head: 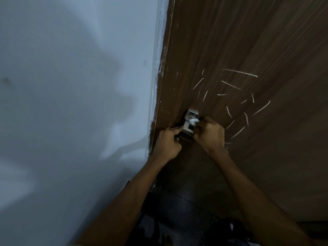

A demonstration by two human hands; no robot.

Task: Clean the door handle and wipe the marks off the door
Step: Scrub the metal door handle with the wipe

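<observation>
A dark brown wooden door (239, 41) fills the right half of the view. Its small silver metal handle (190, 119) sits near the door's left edge. My right hand (209, 134) is shut on a small white wad of tissue (192, 121) and presses it against the handle. My left hand (168, 141) is mostly curled, with its forefinger stretched out and touching the handle's left side. Several white chalk-like marks (237, 96) are scattered over the door above and to the right of the handle.
A pale blue-white wall (71, 103) takes up the left half, with smeared white paint along the door frame (158, 77). A dark floor (177, 210) shows below between my forearms.
</observation>
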